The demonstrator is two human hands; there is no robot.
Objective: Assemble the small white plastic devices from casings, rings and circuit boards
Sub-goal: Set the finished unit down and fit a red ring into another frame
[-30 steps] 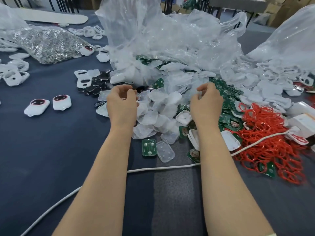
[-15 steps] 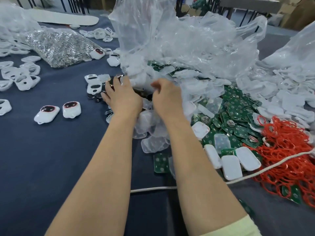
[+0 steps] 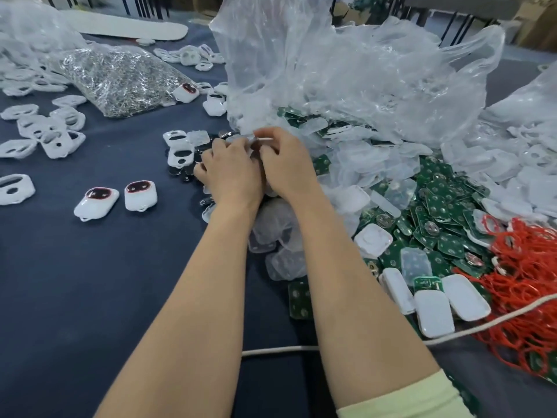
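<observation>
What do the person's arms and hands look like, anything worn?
The left hand and right hand are bare: no gloves, rings or watch visible. The right arm has a pale yellow-green sleeve near the elbow; the left forearm shows none.

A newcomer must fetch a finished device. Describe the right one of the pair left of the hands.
Start on the blue tablecloth left of the left hand. Two white devices lie side by side there; it is the right-hand device, beside its twin. Unlike the hollow casings around, its window is dark, rimmed red.
</observation>
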